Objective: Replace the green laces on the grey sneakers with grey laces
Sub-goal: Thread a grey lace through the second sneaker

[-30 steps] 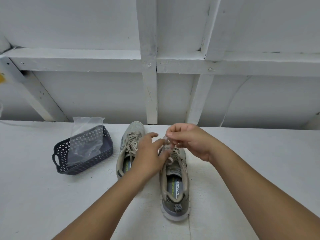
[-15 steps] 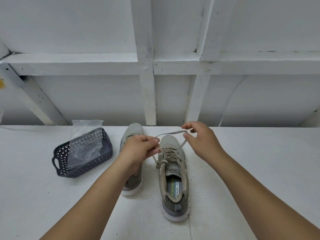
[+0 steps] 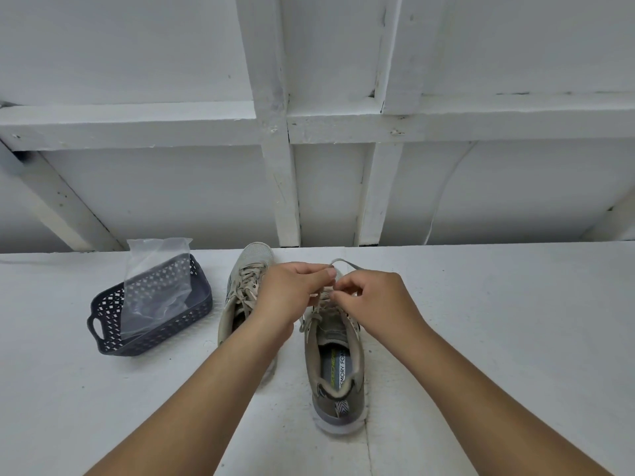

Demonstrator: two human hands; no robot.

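Sneakers sit side by side on the white table [image 3: 481, 338]: the right sneaker [image 3: 338, 365] nearer us, the left sneaker [image 3: 245, 280] partly under our forearm. A dark basket [image 3: 110, 324] holding a clear plastic bag [image 3: 156, 280] stands left of them. Our left hand [image 3: 292, 290] and right hand [image 3: 374, 300] meet over the right sneaker's eyelets, fingers curled and pinching its grey lace [image 3: 347, 263], which loops just beyond our knuckles.

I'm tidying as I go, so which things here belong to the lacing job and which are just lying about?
In use: right sneaker, its lace, left hand, right hand, left sneaker.

Lying about: dark basket, clear plastic bag in it.
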